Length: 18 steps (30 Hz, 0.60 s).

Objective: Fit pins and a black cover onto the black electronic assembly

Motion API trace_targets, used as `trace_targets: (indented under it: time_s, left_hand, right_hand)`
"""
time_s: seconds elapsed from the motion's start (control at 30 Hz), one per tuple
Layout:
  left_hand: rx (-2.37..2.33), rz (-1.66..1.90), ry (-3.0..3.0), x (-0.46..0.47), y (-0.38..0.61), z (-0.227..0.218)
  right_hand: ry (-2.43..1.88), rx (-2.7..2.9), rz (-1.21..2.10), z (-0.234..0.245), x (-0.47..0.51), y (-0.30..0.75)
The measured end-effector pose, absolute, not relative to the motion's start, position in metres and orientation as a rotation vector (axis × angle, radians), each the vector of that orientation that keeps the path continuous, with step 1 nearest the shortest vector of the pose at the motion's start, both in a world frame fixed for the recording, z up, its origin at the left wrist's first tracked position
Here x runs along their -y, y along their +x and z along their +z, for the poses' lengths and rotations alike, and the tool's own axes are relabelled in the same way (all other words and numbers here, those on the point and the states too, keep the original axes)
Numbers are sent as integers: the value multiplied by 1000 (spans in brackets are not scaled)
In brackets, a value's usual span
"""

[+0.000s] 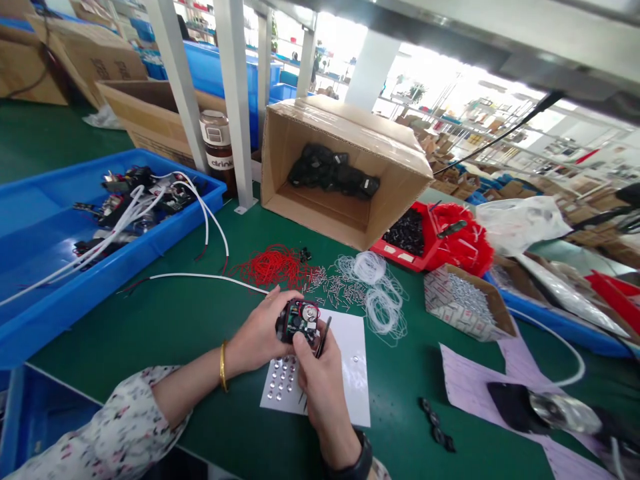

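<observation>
Green bench (200, 320): module (297, 320) between hands.

Surface: a green matted workbench (190, 320).
Uprights: pale grey metal posts (235, 100) rise from its far edge.
Overhead: a grey metal shelf (500, 40).
Beyond: long metal racks (500, 133) under bright daylight, brown cardboard cartons (85, 53) at left.

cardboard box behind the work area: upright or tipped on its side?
Tipped on its side. The cardboard box has its opening facing the camera, and the black parts rest on its lower wall.
</observation>
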<state>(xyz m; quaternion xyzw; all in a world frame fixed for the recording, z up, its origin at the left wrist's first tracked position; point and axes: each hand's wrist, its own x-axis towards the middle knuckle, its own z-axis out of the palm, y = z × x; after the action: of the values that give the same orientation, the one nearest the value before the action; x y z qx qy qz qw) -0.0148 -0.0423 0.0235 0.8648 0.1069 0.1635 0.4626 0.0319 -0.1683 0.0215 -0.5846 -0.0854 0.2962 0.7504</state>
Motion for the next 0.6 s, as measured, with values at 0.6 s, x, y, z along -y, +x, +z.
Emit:
trace_targets:
  time_s: [0.6]
  left_hand:
    - [-11,-350,1861,-10,-21,61]
  right_hand:
    - [-1344,-19,799,22,237,73]
